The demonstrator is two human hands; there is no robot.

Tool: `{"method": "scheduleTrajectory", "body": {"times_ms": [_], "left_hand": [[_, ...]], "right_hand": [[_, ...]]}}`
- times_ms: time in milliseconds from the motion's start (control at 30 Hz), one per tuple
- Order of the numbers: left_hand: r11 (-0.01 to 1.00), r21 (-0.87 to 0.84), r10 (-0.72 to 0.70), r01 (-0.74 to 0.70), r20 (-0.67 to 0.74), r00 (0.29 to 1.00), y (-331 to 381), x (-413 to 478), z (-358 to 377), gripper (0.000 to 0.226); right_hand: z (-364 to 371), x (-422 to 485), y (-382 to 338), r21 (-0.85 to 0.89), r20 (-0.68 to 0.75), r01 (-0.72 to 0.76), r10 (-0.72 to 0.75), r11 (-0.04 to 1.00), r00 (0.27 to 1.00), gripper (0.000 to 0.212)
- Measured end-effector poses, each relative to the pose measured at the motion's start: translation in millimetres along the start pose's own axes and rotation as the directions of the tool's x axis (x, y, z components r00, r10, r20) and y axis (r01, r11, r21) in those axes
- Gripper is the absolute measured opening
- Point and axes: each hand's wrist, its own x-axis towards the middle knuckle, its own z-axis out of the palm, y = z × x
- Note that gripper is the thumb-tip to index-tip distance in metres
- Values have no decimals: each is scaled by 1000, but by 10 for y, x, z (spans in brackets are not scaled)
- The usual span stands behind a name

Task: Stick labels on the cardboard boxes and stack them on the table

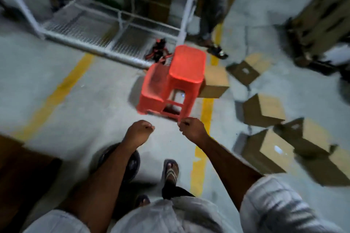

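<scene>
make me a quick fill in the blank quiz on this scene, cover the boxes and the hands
1. The plastic stools ahead of the hands are ___ in colour.
2. The loose cardboard boxes lie on the floor, on the person's ___ side.
3. The painted lines running across it are ___.
4. The left hand and right hand, fingers curled, together hold ___ boxes.

Missing words: red; right; yellow; zero

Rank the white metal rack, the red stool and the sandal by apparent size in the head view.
Largest to smallest: white metal rack, red stool, sandal. The sandal is nearest yet looks smallest, so the order holds.
</scene>
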Motion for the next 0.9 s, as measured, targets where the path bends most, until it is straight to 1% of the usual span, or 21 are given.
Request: {"method": "scheduleTrajectory", "body": {"times_ms": [100, 167, 267, 333, 467, 533, 600, 667, 767, 833, 900], "left_hand": [[991, 33, 124, -129, 119, 985, 477, 7, 351, 24], [976, 60, 195, -211, 204, 959, 749, -7, 594, 24], [938, 96, 290, -334, 313, 904, 1085, -25, 1009, 19], [922, 79, 324, -378, 374, 869, 1277, -63, 1313, 10], [897, 130, 308, -423, 502, 808, 1647, -182, 1916, 44], [873, 171, 296, -457, 560, 774, 1801, -181, 2222, 63], [844, 225, 267, -487, 612, 745, 1975, -178, 2554, 74], [817, 259, 244, -515, 655, 716, 2149, -206, 2900, 79], [791, 298, 196, -534, 703, 683, 2447, -172, 3454, 81], [774, 323, 172, -544, 720, 673, 2662, -75, 3856, 80], [775, 341, 150, -532, 718, 680, 2896, 4, 4272, 75]], "right_hand": [[-509, -251, 394, 110, -156, -83, 99, 991, 983, 21], [-801, -468, 630, 246, -254, -120, 183, 962, 950, 24], [-1150, -826, 1021, 455, -318, -151, 319, 877, 893, 21], [-1330, -1061, 1277, 583, -367, -132, 406, 801, 837, 27], [-1574, -1464, 1745, 746, -415, -104, 581, 657, 700, 25], [-1648, -1588, 2016, 798, -410, -87, 642, 596, 648, 25], [-1738, -1687, 2305, 830, -403, -76, 690, 552, 601, 25], [-1836, -1766, 2613, 852, -391, -87, 738, 517, 550, 25], [-2077, -1803, 3074, 876, -374, -91, 785, 474, 493, 24], [-2301, -1772, 3366, 889, -361, -84, 801, 451, 477, 20], [-2544, -1713, 3683, 899, -337, -90, 807, 429, 486, 15]]}}
